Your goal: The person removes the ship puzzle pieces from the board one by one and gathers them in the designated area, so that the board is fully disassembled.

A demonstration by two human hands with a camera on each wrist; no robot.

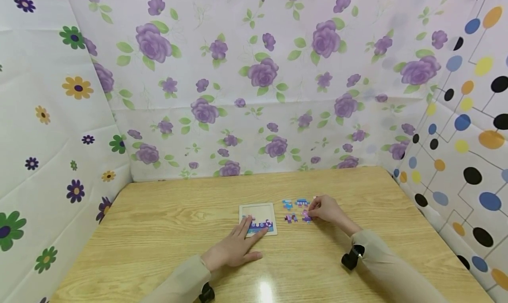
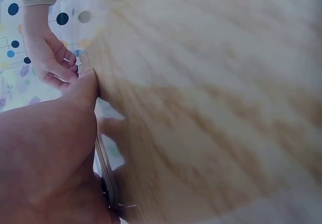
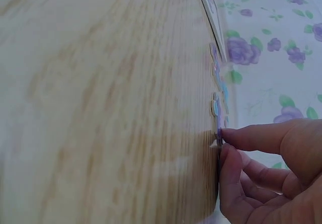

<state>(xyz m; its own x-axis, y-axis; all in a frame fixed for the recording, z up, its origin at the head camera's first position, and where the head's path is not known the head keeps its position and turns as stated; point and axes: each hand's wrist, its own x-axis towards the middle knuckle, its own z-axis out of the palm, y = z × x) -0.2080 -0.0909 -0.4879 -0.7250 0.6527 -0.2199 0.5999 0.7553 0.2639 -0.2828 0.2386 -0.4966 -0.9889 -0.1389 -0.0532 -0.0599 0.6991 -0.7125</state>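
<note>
My left hand (image 1: 233, 249) lies flat with its fingers spread, fingertips over the lower part of a white-rimmed jigsaw tray (image 1: 274, 215). The tray's lower rows hold purple and blue printed pieces; its upper part shows a pale bare base. My right hand (image 1: 326, 209) pinches the edge of a pink-purple jigsaw piece (image 1: 305, 215) between thumb and forefinger, right of the tray. In the right wrist view that piece (image 3: 217, 121) lies at table level, at the fingertips. Close by are a blue piece (image 1: 287, 204), a purple-white one (image 1: 302, 202) and a dark purple one (image 1: 291, 218).
A wood-grain table (image 1: 178, 223) carries everything. Floral cloth (image 1: 238, 82) hangs behind it, with a flowered cloth at the left and a dotted cloth (image 1: 456, 153) at the right. Each wrist wears a black camera (image 1: 352, 257). A small pale bit shows behind the right hand.
</note>
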